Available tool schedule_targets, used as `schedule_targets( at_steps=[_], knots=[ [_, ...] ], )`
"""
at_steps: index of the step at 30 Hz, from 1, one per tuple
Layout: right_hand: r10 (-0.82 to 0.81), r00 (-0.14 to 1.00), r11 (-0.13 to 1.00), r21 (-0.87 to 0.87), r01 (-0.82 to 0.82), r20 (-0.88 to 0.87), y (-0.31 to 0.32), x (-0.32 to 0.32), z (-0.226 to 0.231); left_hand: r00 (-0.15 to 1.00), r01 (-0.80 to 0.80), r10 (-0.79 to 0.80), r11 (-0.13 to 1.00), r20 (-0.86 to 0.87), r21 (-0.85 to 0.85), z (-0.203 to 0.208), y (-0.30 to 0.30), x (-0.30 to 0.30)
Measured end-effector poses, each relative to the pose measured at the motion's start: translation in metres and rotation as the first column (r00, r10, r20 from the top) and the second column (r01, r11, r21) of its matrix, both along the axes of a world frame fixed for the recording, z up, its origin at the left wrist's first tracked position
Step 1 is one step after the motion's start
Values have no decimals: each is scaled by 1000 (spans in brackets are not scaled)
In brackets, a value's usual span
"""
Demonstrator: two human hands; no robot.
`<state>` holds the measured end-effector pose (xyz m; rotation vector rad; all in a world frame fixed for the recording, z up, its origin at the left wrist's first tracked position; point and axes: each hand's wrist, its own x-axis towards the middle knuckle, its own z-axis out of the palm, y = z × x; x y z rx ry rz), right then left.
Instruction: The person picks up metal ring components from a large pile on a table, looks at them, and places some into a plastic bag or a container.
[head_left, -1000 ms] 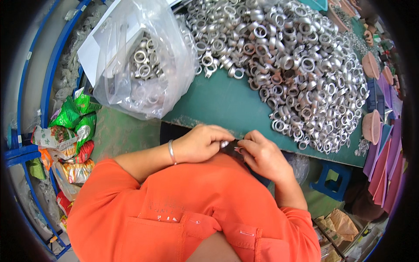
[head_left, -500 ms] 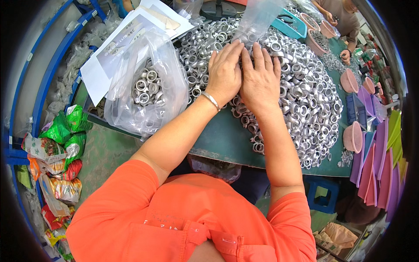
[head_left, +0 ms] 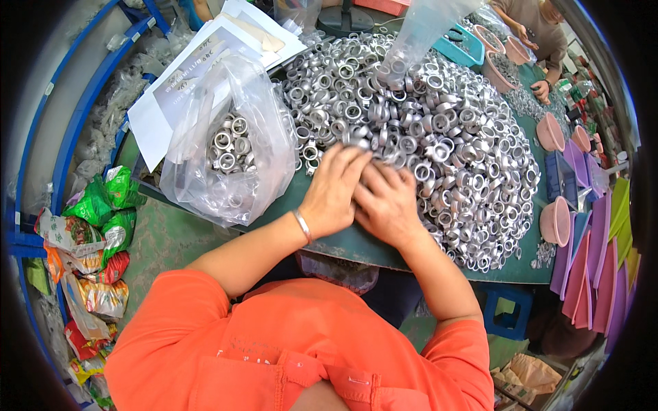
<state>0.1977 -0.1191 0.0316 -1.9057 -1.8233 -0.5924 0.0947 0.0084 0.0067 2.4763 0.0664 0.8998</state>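
Observation:
A big heap of silver metal rings [head_left: 425, 130] covers the green table [head_left: 370, 243]. My left hand [head_left: 334, 190] lies palm down at the near edge of the heap, fingers together over some rings, a thin bracelet on its wrist. My right hand [head_left: 385, 203] lies right beside it, touching it, fingers curled down onto the rings. Whether either hand holds rings underneath is hidden. A clear plastic bag [head_left: 229, 147] partly filled with the same rings stands left of my left hand.
White paper sheets [head_left: 199, 75] lie behind the bag. An upright clear bag [head_left: 421, 34] stands at the heap's far side. Pink bowls [head_left: 556, 220] and coloured trays [head_left: 596, 267] line the right. Another person's hands [head_left: 538, 89] work far right. Snack packets [head_left: 89, 240] hang at left.
Both hands went from my lap out onto the ring heap, then drew back toward me to the heap's near edge, staying side by side.

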Motion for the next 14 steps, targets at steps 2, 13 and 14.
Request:
schedule_targets(
  at_steps=[2, 13, 14],
  knots=[
    [74, 997, 995, -60, -75, -19, -8, -8, -12, 988, 8, -12, 1000, -156, -21, -6, -8, -17],
    [361, 928, 929, -45, -367, -95, -22, -6, -16, 987, 2, -27, 988, -157, -156, -7, -12, -58],
    [352, 931, 935, -4, -354, -94, -22, -5, -21, 992, -11, -6, 990, -126, -140, -5, -16, -60]
  ],
)
